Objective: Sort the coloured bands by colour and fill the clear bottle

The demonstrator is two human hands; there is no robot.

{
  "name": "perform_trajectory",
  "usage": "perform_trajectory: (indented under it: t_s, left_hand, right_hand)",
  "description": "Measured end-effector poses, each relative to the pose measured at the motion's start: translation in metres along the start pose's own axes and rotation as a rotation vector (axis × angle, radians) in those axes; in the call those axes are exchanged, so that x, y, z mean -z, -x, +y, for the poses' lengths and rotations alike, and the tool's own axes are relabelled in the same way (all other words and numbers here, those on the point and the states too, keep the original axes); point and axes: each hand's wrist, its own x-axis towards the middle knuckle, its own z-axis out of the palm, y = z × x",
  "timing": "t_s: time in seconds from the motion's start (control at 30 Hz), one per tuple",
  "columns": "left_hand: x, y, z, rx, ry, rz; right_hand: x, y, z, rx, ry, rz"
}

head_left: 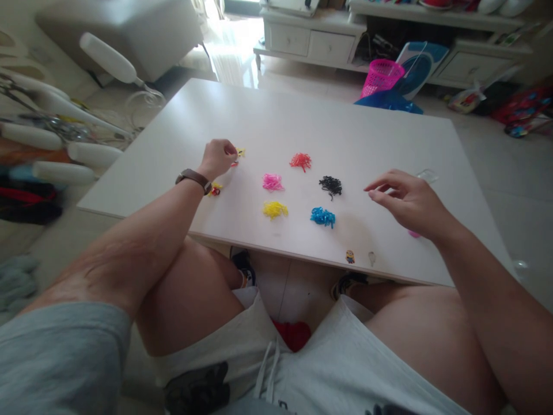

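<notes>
Flanking five piles (273, 183) are right grip (406, 199), loosely parted, and left grip (216, 158), state unclear.

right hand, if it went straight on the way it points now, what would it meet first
Probably the black pile, just beyond the fingers; how high the right hand is above the table is unclear, so it could pass over.

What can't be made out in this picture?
Head view: whether the left hand grips the yellow piece; its fingers hide the contact.
Head view: the full outline of the pink item; the right wrist covers part.
Head view: design of the red-and-yellow piece; too small.
</notes>
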Motion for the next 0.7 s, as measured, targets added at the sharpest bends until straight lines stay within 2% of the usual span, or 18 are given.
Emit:
perform_trajectory:
  t_s: [0.33, 0.4, 0.6, 0.7]
  left_hand:
    - [0.002, 0.001, 0.000, -0.027, 0.126, 0.007]
    - [0.002, 0.000, -0.002, -0.025, 0.139, 0.006]
    - [0.007, 0.003, 0.004, 0.013, 0.143, 0.003]
    - [0.009, 0.004, 0.007, 0.021, 0.118, 0.009]
  right_hand:
    - [-0.004, -0.005, 0.003, -0.007, 0.024, -0.050]
    - [-0.007, -0.006, 0.003, -0.032, -0.038, -0.051]
    - [-0.009, -0.009, -0.014, -0.141, -0.753, -0.019]
    - [-0.008, -0.009, -0.023, -0.173, -0.959, 0.014]
